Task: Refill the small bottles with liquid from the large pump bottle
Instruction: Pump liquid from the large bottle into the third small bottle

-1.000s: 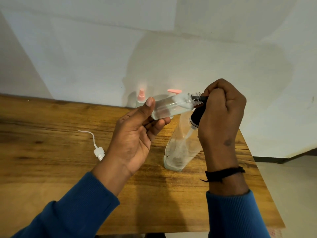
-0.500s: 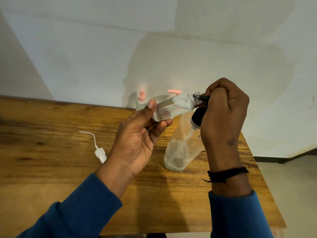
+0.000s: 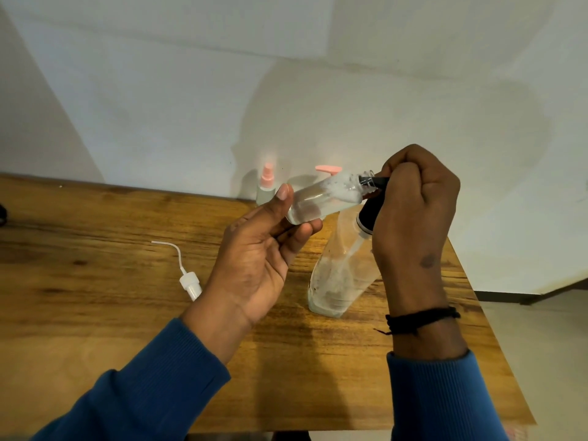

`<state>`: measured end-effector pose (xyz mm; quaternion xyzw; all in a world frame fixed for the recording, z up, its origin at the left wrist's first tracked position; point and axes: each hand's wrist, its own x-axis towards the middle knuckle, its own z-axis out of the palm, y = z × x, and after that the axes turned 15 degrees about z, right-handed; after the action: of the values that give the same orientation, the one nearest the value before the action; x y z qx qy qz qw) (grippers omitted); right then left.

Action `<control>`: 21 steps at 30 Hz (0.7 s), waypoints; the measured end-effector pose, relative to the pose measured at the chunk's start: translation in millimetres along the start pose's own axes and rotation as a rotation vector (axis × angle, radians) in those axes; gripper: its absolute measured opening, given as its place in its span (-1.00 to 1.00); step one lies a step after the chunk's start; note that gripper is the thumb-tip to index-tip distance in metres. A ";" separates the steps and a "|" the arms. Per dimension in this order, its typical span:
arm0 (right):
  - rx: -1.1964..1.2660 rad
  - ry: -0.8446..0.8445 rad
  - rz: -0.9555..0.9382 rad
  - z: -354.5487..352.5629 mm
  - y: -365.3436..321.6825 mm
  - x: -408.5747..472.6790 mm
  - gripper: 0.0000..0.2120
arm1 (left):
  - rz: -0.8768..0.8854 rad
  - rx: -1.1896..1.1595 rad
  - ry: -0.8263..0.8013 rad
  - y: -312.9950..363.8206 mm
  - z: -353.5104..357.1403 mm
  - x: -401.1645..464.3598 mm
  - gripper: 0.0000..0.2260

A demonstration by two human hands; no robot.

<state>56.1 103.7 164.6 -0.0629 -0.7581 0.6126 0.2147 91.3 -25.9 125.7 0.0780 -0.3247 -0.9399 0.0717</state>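
Left hand (image 3: 257,249): thumb and curled fingers hold the small bottle (image 3: 321,198) round its lower body, tilted, neck toward the right.
Right hand (image 3: 413,205): fist closed over the black pump head (image 3: 370,211), its nozzle at the small bottle's mouth.
Large pump bottle (image 3: 340,278): leaning, base on the surface (image 3: 95,249), little liquid left, so probably light and easy to tip.
Small bottle handling: clear, foamy inside; likely light, stiff and slippery if wet; best gripped mid-body.
Loose parts: white sprayer cap with tube (image 3: 187,278) lying on the surface; pink-topped bottle (image 3: 265,186) upright near the wall.
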 end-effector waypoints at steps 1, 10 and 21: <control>-0.002 0.002 0.002 -0.4 -0.1 0.2 -0.74 | -0.006 -0.004 -0.001 -0.1 -0.1 -0.3 -0.85; 0.005 -0.007 -0.008 0.7 0.8 -1.0 -0.74 | -0.026 -0.038 0.019 -1.7 -1.5 0.1 -0.80; -0.021 -0.008 -0.020 -0.9 1.6 2.2 -0.70 | -0.047 -0.060 0.016 -2.7 -1.4 -0.9 -0.73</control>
<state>54.2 105.7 163.7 -0.0551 -0.7659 0.6027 0.2169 92.2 -24.5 122.9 0.0909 -0.2940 -0.9499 0.0546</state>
